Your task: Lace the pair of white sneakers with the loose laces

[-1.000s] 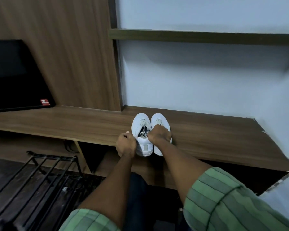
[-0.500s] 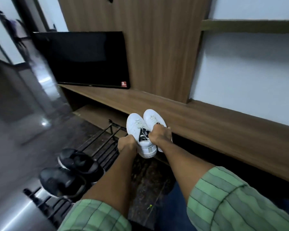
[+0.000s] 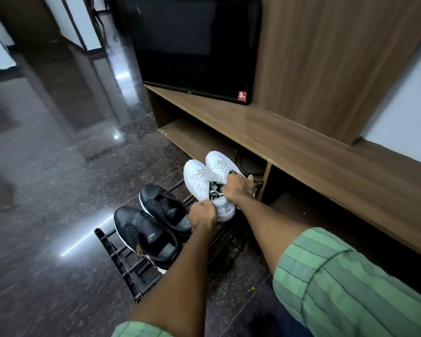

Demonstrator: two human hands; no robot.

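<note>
Two white sneakers are held side by side in the air above a black shoe rack (image 3: 122, 259). The left sneaker (image 3: 199, 183) has pale laces over its front and a dark opening. My left hand (image 3: 202, 216) grips it at the heel side. The right sneaker (image 3: 220, 166) lies close against it, and my right hand (image 3: 237, 188) grips it at the collar, covering its rear half. Both forearms reach forward out of green striped sleeves.
A pair of black sneakers (image 3: 153, 224) sits on the rack, just left of my left hand. A low wooden bench (image 3: 301, 147) with open compartments runs on the right, with a dark TV screen (image 3: 195, 45) standing on it. Polished dark stone floor (image 3: 46, 166) spreads to the left.
The white sneakers were lifted off the wooden bench and carried left and down to above the shoe rack. My view swung left, bringing the black sneakers and floor into sight.
</note>
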